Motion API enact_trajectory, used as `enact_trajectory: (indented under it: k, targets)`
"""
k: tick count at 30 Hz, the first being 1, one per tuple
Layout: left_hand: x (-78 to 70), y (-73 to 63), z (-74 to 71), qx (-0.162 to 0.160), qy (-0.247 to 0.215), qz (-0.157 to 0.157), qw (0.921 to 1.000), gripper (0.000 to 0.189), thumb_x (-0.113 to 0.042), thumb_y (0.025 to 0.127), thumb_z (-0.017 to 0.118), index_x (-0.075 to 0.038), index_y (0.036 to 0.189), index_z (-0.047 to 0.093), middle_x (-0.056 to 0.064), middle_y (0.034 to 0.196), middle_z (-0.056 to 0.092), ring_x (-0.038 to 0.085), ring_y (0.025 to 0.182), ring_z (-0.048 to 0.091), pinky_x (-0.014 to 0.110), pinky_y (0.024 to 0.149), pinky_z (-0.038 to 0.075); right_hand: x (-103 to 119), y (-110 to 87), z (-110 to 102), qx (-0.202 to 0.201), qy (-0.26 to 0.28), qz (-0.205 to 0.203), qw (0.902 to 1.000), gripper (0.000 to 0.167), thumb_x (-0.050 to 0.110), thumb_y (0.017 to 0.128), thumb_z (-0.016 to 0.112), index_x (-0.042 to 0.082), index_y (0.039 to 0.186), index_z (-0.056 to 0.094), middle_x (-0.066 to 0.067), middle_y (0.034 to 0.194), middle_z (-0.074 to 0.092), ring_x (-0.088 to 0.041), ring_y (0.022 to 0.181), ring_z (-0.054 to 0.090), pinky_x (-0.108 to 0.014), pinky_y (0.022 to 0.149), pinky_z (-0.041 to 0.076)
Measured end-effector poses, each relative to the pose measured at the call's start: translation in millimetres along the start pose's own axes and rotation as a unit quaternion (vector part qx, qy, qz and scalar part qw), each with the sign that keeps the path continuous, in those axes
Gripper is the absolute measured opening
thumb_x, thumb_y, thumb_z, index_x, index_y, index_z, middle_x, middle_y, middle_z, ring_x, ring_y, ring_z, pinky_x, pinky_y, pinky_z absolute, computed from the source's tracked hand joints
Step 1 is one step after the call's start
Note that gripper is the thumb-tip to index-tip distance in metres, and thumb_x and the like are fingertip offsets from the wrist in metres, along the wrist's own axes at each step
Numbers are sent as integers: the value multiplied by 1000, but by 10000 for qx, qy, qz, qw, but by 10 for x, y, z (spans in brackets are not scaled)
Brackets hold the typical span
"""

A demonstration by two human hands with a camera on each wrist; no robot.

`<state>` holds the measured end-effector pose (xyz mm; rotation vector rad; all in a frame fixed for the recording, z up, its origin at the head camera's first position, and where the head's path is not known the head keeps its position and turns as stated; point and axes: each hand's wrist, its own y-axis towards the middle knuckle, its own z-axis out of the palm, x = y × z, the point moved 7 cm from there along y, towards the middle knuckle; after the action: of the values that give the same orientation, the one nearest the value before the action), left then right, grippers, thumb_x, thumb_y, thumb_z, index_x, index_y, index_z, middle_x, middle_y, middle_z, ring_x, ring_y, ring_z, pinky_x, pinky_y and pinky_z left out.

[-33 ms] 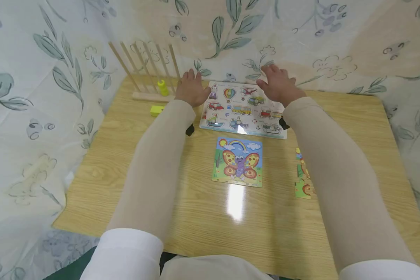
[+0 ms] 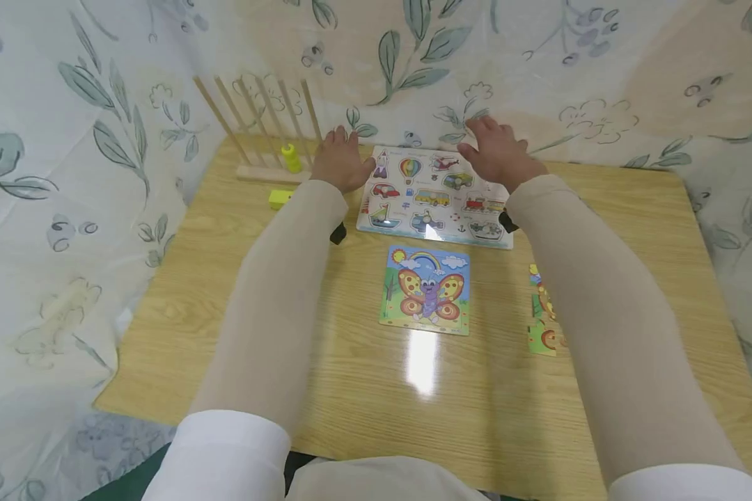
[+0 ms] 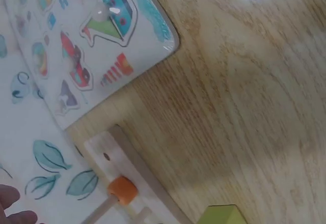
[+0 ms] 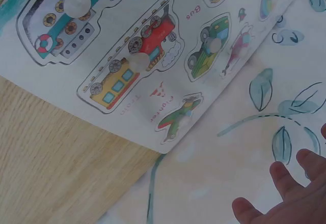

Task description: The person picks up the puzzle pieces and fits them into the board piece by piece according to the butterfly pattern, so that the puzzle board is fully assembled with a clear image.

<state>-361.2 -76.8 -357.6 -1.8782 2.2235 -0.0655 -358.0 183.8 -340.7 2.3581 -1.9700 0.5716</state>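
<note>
My left hand (image 2: pixel 341 160) hovers at the left end of a peg puzzle board (image 2: pixel 413 181) with vehicle pictures, its fingers extended toward the patterned wall. Beside that hand stands a wooden peg rack (image 2: pixel 266 174) with upright rods. Yellow pieces (image 2: pixel 291 158) sit on one rod, and an orange bead (image 3: pixel 122 190) shows on the rack in the left wrist view. My right hand (image 2: pixel 498 149) is held over the board's far right part, fingers spread and thumb apart. In the right wrist view the right hand's fingers (image 4: pixel 288 180) show against the patterned cloth. Both hands hold nothing.
A square butterfly puzzle (image 2: pixel 425 291) lies in front of the board. Several loose puzzle pieces (image 2: pixel 542 339) lie partly hidden by the right forearm. A yellow block (image 2: pixel 279 199) rests before the rack. Patterned cloth (image 2: pixel 539 69) hangs behind the wooden table (image 2: pixel 363 390).
</note>
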Motion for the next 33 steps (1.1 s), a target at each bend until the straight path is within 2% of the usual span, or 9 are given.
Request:
enact_trajectory:
  k: [5, 8, 11, 14, 16, 18, 22, 27, 33]
  targets:
    - [42, 55, 123, 252, -287, 6, 9993, 78, -53, 97, 31, -8, 155, 7, 16, 162, 1, 34, 149, 2, 46, 121, 11, -39, -51, -38, -208, 90, -300, 9993, 62, 46, 103, 25, 14, 155, 12, -12, 162, 7, -48, 143, 13, -77, 103, 15]
    - [-17, 15, 174, 211, -705, 186, 9971, 76, -52, 98, 36, -9, 155, 10, 16, 162, 2, 32, 150, 2, 44, 121, 12, -42, -159, -70, -566, 185, -673, 9960, 60, 43, 104, 28, 12, 154, 17, -14, 161, 12, -46, 143, 16, -72, 106, 18]
    - [-179, -156, 237, -43, -1127, 750, 9908, 72, -45, 98, 44, -6, 153, 21, 18, 160, 13, 33, 148, 13, 43, 120, 18, -5, -351, -73, -1043, 224, -1126, 9879, 56, 37, 104, 35, 8, 151, 26, -17, 158, 20, -44, 142, 23, -64, 111, 22]
    - [-391, -496, 415, 75, -1428, 1540, 9777, 67, -39, 97, 52, -5, 150, 30, 17, 158, 21, 33, 145, 23, 44, 118, 23, 55, -621, -15, -1310, 102, -1543, 9792, 51, 31, 102, 44, 2, 144, 39, -22, 149, 36, -43, 136, 35, -58, 110, 28]
    - [-521, -772, 594, 439, -1442, 2014, 9678, 72, -40, 95, 56, -4, 150, 29, 16, 159, 19, 33, 146, 22, 44, 118, 24, 63, -815, 61, -1107, -117, -1624, 9804, 46, 27, 100, 49, -1, 137, 47, -25, 140, 47, -45, 129, 42, -58, 106, 33]
    - [-605, -1023, 799, 868, -1430, 2367, 9571, 81, -41, 92, 61, -3, 152, 23, 15, 161, 13, 33, 148, 16, 44, 119, 20, 11, -990, 160, -622, -334, -1553, 9853, 43, 25, 99, 54, -3, 131, 53, -25, 131, 56, -44, 123, 49, -57, 103, 37]
    - [-674, -1331, 1125, 1309, -1096, 2692, 9478, 102, -48, 84, 70, -2, 154, 11, 13, 163, 0, 37, 149, 1, 45, 121, 11, -278, -1281, 332, 537, -669, -1099, 9902, 42, 23, 95, 59, -5, 126, 56, -26, 122, 61, -44, 113, 56, -57, 95, 43]
    - [-612, -1433, 1362, 1293, -846, 2550, 9545, 112, -55, 78, 72, -2, 154, 7, 10, 163, -4, 40, 148, -5, 49, 121, 6, -679, -1476, 480, 1128, -701, -748, 9883, 44, 20, 90, 65, -6, 124, 56, -29, 116, 61, -45, 104, 59, -56, 87, 46]
    - [-575, -1429, 1429, 1145, -989, 2506, 9562, 115, -55, 75, 74, 0, 153, 10, 9, 163, -2, 39, 148, -6, 49, 121, 4, -985, -1578, 694, 1306, -382, -488, 9895, 50, 22, 86, 71, -7, 123, 56, -30, 117, 58, -46, 105, 56, -57, 87, 46]
